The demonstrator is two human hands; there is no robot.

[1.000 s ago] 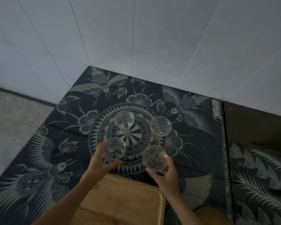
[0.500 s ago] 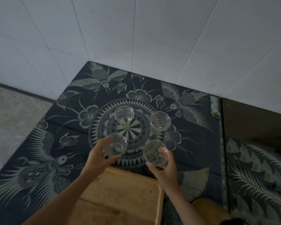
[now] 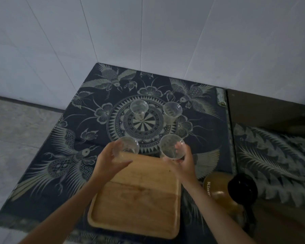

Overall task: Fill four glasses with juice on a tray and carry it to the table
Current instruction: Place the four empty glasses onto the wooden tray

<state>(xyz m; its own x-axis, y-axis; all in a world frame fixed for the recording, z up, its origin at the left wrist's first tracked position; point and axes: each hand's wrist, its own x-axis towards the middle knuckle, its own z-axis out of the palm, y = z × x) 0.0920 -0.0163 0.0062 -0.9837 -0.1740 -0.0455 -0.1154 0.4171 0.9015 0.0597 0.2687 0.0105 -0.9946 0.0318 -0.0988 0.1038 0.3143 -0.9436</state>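
Nearest the camera, a pale wooden tray (image 3: pixel 134 205), bare, flat on the dark patterned cloth (image 3: pixel 48 173) covering the tabletop (image 3: pixel 21 220). Just right of the tray, a golden-brown jug (image 3: pixel 218 192) with a black cap (image 3: pixel 242 190), partly cut by shadow; contents not discernible.

Above the tray's far edge, two bare forearms reaching forward. Left hand (image 3: pixel 107 162) curled around a clear glass (image 3: pixel 126 148), thumb on the near side, fingers wrapped at the left wall. Right hand (image 3: pixel 185 162) closed around a second clear glass (image 3: pixel 172 146), fingertips over the far right rim, thumb underneath toward the near side. Both glasses level with one another, one over the tray's far left corner, the other over its far right corner; lifted or resting, impossible to tell. Both apparently without juice.

Farther out, two more clear glasses standing upright on the cloth's round central medallion (image 3: pixel 144 125): far left glass (image 3: pixel 139 109) on the medallion's inner ring, far right glass (image 3: pixel 172 111) at its right edge. Well apart from both hands, untouched.

At the far right edge of the cloth, a small pale strip (image 3: pixel 220 96); nature unclear. Beyond the tabletop, white tiled wall (image 3: pixel 148 32) meeting in a corner; grey floor (image 3: pixel 11 131) at left.
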